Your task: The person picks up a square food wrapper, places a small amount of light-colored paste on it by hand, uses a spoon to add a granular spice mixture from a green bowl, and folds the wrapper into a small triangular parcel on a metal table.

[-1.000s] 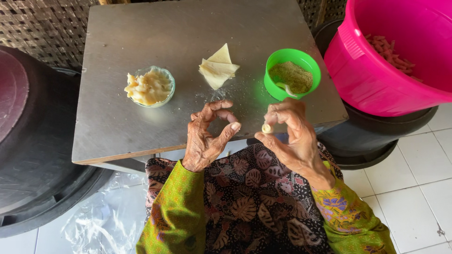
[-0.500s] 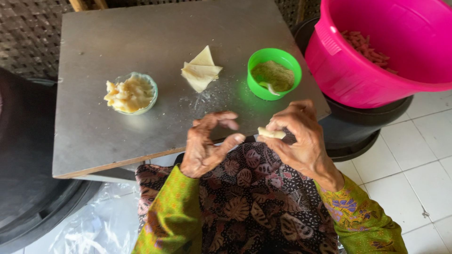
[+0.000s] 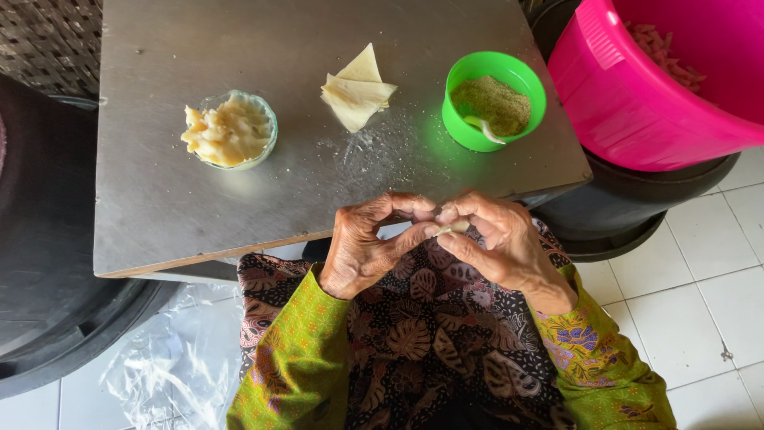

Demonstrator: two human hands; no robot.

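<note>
A: Where are the two hands?

B: Both sit together just off the near edge of the desk (image 3: 239,48), above the lap. The left hand (image 3: 370,247) and the right hand (image 3: 497,243) meet at the fingertips, and between them is a small pale piece of dough (image 3: 455,228).

A: Is it gripped, or only resting there?

B: Gripped. The right hand pinches it between thumb and forefinger, with the other fingers curled loosely below. The left hand has its thumb and forefinger bent in toward the same piece, touching it or just beside it; I cannot tell which. Neither hand is spread flat.

A: What lies on the desk?

B: Three things in a row, well apart from the hands. To the left is a small clear bowl (image 3: 231,130) heaped with pale yellow chunks. In the middle lies a little stack of thin cream wrappers (image 3: 356,97), folded or cut into triangles, with a dusting of flour on the grey top just in front of it. To the right stands a green cup (image 3: 493,99) of brownish crumbly filling with a pale spoon in it.

A: And beside the desk?

B: A big pink tub (image 3: 637,95) stands at the right, resting on a black container (image 3: 629,207), with small tan pieces inside. A large dark drum (image 3: 48,263) fills the left side.
</note>
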